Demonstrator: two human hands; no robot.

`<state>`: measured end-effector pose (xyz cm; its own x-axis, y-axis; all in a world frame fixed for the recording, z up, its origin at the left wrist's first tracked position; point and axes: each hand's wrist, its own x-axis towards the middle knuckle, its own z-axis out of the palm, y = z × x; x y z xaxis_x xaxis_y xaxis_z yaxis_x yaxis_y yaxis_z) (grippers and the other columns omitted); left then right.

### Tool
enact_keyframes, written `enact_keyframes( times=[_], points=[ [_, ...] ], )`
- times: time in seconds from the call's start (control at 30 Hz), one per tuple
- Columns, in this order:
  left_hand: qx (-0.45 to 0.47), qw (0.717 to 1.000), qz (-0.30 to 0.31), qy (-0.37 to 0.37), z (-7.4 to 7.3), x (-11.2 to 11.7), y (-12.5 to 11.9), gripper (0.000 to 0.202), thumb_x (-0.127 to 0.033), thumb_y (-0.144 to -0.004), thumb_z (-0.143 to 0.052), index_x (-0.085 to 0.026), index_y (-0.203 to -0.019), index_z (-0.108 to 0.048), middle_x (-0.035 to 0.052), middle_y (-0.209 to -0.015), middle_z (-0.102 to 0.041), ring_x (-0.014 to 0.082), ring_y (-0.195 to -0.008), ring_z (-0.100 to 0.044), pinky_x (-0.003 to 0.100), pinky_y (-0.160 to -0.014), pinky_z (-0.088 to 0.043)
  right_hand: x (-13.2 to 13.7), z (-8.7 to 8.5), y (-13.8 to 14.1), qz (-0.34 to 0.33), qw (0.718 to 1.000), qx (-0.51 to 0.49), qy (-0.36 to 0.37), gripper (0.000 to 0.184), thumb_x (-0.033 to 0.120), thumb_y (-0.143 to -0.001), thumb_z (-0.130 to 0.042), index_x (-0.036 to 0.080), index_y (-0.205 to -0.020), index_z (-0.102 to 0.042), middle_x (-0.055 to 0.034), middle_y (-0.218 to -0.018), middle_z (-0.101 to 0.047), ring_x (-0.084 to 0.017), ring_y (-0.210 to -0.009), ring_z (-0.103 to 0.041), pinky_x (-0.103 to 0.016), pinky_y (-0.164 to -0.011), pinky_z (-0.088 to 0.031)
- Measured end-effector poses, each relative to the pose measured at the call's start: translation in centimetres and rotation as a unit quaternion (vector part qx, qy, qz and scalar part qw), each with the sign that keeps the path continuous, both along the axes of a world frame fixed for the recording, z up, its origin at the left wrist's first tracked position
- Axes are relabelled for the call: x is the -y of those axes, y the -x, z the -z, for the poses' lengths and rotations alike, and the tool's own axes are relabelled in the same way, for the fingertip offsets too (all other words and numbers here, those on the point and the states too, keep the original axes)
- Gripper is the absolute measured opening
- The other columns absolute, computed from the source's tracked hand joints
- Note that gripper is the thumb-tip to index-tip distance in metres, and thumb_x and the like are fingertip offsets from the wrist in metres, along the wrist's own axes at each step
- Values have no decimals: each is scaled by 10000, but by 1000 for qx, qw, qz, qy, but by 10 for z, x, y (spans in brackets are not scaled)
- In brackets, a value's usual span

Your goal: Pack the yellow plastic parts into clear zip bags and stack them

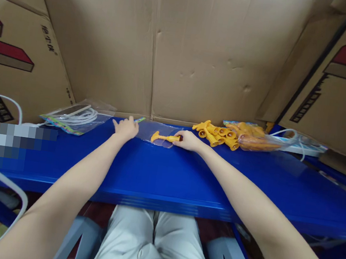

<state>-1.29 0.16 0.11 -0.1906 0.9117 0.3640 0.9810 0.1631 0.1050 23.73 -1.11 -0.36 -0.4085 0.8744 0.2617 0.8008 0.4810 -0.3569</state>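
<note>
A clear plastic bag (154, 129) lies flat on the blue table (167, 175), close to the cardboard wall. My left hand (126, 129) rests on the bag's left end with its fingers closed on the edge by a green strip. My right hand (187, 140) grips the end of a yellow plastic tool (164, 137), which lies across the bag's mouth pointing left.
A pile of several yellow tools (215, 134) lies to the right, beside a filled bag of them (254, 139). Left of my hands sits a clear bag with a white cable (77, 117). Cardboard sheets (171, 48) wall the table at back and sides. A white power strip (301, 148) lies far right.
</note>
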Motion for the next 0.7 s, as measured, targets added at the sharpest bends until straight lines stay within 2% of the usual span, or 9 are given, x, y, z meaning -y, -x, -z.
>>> enact_keyframes(
  times=[0.07, 0.17, 0.3, 0.43, 0.57, 0.7],
  points=[
    [41, 998, -32, 42, 0, -5, 13, 447, -350, -901, -307, -75, -1168, -538, 257, -1179, -616, 377, -1127, -568, 566, -1000, -321, 0, 0, 0, 4, 1000, -2, -2, 190, 213, -738, -666, 129, -902, -713, -83, -892, -716, -166, -757, -627, -225, -634, -423],
    [77, 996, -31, 44, 0, -11, 21, 446, -333, -897, -294, -95, -1156, -567, 240, -1203, -613, 354, -1135, -573, 473, -936, -417, 0, -1, 1, -2, 1000, -25, -2, 162, 214, -723, -662, 128, -848, -718, -62, -822, -706, -142, -695, -599, -220, -602, -402],
    [96, 995, 18, 30, -2, -15, 13, 385, -286, -879, -313, -151, -1070, -619, 166, -1161, -661, 304, -1135, -586, 389, -894, -458, 1, -4, 1, -22, 999, -49, 11, 147, 239, -720, -645, 134, -796, -715, 1, -650, -633, -102, -578, -515, -213, -538, -347],
    [155, 985, 72, 39, -1, -17, 4, 347, -275, -868, -336, -187, -1029, -632, 88, -975, -733, 241, -1038, -644, 327, -862, -477, 0, -4, 0, -36, 997, -71, 10, 153, 282, -717, -644, 135, -696, -681, 24, -599, -580, -92, -556, -479, -208, -519, -332],
    [249, 957, 138, 59, 5, -21, 0, 334, -282, -863, -367, -169, -1034, -631, 68, -877, -746, 183, -844, -698, 271, -786, -499, -6, 1, -2, -36, 996, -81, -26, 108, 223, -698, -663, 121, -665, -664, -11, -623, -630, -130, -616, -556, -208, -544, -386],
    [285, 941, 173, 59, 11, -24, -3, 322, -305, -861, -400, -161, -1029, -634, 80, -919, -741, 174, -819, -698, 258, -760, -505, -9, 5, -2, -31, 993, -107, -38, 95, 205, -701, -675, 118, -732, -695, -64, -754, -708, -196, -748, -645, -249, -666, -481]
  ],
)
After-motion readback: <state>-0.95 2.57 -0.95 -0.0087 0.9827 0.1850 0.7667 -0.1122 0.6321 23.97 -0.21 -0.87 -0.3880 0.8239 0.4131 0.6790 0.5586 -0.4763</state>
